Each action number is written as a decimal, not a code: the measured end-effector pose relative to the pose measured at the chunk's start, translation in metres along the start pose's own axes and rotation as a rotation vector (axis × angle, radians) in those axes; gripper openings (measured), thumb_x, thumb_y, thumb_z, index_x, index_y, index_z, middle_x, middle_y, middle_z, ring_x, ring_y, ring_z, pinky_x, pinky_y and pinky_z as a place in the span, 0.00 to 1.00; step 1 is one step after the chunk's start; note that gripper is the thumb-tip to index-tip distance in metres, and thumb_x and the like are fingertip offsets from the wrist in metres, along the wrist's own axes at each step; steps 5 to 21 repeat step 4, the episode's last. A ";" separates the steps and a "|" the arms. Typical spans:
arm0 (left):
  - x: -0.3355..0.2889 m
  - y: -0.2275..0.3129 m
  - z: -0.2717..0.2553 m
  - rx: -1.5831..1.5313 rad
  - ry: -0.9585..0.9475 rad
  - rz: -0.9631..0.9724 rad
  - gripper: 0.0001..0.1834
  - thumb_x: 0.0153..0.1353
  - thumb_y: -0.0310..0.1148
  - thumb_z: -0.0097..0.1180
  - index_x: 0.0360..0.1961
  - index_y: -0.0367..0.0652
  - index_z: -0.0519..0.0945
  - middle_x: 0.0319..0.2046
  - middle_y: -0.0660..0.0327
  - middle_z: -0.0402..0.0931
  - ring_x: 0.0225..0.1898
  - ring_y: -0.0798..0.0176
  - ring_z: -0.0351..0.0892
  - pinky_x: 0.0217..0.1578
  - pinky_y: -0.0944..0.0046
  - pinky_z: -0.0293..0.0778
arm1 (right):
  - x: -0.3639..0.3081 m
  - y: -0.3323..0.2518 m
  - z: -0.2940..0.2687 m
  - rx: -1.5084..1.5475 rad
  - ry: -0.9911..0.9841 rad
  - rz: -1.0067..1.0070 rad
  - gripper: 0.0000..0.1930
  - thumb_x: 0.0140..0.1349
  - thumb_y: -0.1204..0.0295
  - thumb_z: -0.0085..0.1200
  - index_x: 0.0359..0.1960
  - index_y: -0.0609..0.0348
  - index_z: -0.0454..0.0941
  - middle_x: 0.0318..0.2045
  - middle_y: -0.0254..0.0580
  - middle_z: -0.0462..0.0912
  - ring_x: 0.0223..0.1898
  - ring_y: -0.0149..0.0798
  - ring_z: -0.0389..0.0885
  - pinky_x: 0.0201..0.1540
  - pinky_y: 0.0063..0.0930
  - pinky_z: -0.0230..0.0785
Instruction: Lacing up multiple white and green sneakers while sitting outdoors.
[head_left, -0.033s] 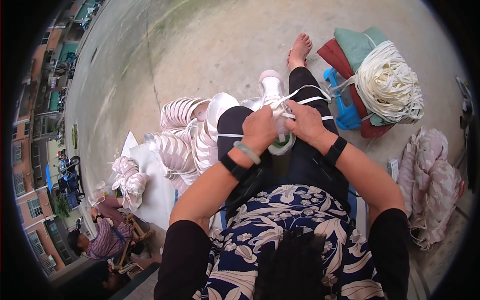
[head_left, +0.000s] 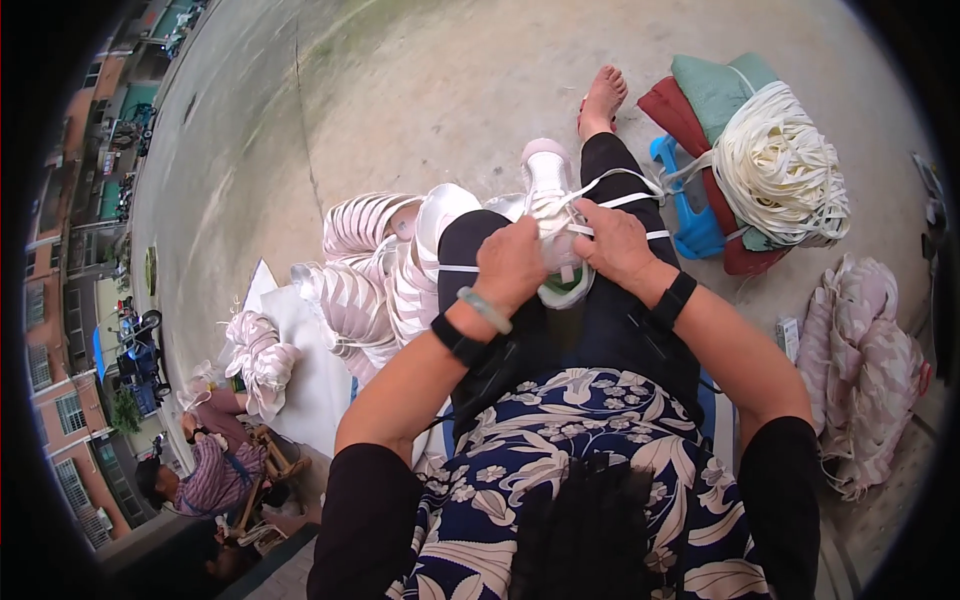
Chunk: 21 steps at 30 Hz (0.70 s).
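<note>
A pale pink and white sneaker (head_left: 546,172) lies between my thighs, toe pointing away from me, its opening near me. White shoelace (head_left: 553,222) runs across its front, and a long end trails right over my trouser leg. At the shoe's left side my left hand (head_left: 511,262) is closed, its fingertips at the lace and eyelet edge. My right hand (head_left: 616,243) pinches lace between thumb and fingers on the right side. The fingertips of both hands are partly hidden.
Bundled pink-white shoe pieces (head_left: 360,300) lie left of my leg, with another bundle (head_left: 262,365) on white sheeting. To the right, a white lace coil (head_left: 780,165) rests on green and red cloth by a blue stool (head_left: 693,225). More bundles (head_left: 860,370) lie far right. A person (head_left: 215,470) sits lower left.
My left hand has shifted slightly left and nearer to me, uncovering more of the sneaker's opening. My right hand stays nearly in place.
</note>
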<state>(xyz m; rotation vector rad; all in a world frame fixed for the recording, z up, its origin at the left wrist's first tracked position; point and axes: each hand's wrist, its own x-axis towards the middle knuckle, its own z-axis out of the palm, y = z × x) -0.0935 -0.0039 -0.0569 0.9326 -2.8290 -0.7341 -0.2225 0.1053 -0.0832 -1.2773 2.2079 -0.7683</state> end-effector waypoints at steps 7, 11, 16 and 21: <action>-0.042 -0.080 -0.041 0.064 -0.082 -0.096 0.10 0.50 0.36 0.53 0.29 0.41 0.71 0.25 0.47 0.75 0.32 0.43 0.76 0.32 0.47 0.69 | 0.002 0.002 -0.003 -0.045 -0.029 0.021 0.21 0.44 0.65 0.54 0.42 0.57 0.68 0.29 0.50 0.78 0.34 0.52 0.77 0.37 0.43 0.68; -0.042 -0.080 -0.041 0.064 -0.082 -0.096 0.10 0.50 0.36 0.53 0.29 0.41 0.71 0.25 0.47 0.75 0.32 0.43 0.76 0.32 0.47 0.69 | 0.002 0.002 -0.003 -0.045 -0.029 0.021 0.21 0.44 0.65 0.54 0.42 0.57 0.68 0.29 0.50 0.78 0.34 0.52 0.77 0.37 0.43 0.68; -0.042 -0.080 -0.041 0.064 -0.082 -0.096 0.10 0.50 0.36 0.53 0.29 0.41 0.71 0.25 0.47 0.75 0.32 0.43 0.76 0.32 0.47 0.69 | 0.002 0.002 -0.003 -0.045 -0.029 0.021 0.21 0.44 0.65 0.54 0.42 0.57 0.68 0.29 0.50 0.78 0.34 0.52 0.77 0.37 0.43 0.68; -0.042 -0.080 -0.041 0.064 -0.082 -0.096 0.10 0.50 0.36 0.53 0.29 0.41 0.71 0.25 0.47 0.75 0.32 0.43 0.76 0.32 0.47 0.69 | 0.002 0.002 -0.003 -0.045 -0.029 0.021 0.21 0.44 0.65 0.54 0.42 0.57 0.68 0.29 0.50 0.78 0.34 0.52 0.77 0.37 0.43 0.68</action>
